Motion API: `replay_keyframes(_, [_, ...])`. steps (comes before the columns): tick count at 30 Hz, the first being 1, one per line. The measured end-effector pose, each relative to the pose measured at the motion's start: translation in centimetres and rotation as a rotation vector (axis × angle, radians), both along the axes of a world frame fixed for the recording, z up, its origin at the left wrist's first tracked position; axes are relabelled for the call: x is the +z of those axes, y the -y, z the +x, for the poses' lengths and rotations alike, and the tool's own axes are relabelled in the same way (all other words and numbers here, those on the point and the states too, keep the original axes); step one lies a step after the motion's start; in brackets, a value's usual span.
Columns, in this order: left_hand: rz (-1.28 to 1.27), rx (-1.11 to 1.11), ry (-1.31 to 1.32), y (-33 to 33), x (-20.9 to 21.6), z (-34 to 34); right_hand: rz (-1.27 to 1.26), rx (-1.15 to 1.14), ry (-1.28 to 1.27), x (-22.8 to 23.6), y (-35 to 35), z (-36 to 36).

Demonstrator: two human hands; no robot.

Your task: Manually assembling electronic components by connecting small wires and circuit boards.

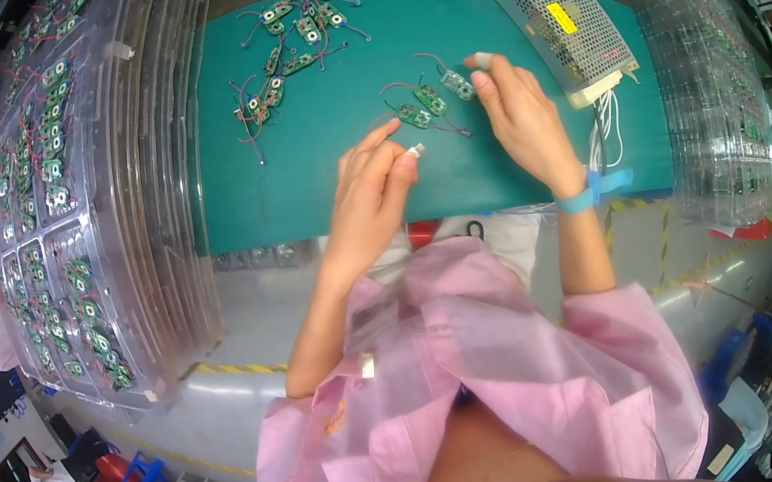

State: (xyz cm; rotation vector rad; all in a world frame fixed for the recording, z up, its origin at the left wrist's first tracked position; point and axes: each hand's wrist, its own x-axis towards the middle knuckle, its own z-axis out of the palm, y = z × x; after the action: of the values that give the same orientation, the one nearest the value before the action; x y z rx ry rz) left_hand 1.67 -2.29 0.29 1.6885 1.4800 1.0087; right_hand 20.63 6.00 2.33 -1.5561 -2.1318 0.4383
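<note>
On the green mat, my left hand [367,189] is loosely bent. One fingertip reaches the near-left edge of a small green circuit board [414,116] with thin wires; I cannot tell if it touches. A white cover shows at another fingertip, beside the thumb, and no held thing is visible. My right hand [528,127] has its fingers stretched out and a white cover on one fingertip. It hovers just right of a pale-faced circuit board [457,85], with nothing visible in it. Between these two boards lies another green circuit board [429,100].
Several wired boards [309,27] are heaped at the mat's far left. A perforated metal power supply box [557,20] with white cables [609,126] sits at the right. Tall stacks of clear plastic trays [128,198] holding boards flank the left, and more trays [705,88] the right.
</note>
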Motion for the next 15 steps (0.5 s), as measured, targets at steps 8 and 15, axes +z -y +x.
replay_keyframes(8, [-0.034, 0.093, 0.237, 0.8, -0.8, -2.8, 0.155, 0.097, 0.034, 2.0, -1.3, -0.2])
replay_keyframes(15, [0.019, 0.356, 0.508, 1.4, -0.9, -6.4, 0.214, 0.467, 0.011, 3.0, -4.7, -7.0])
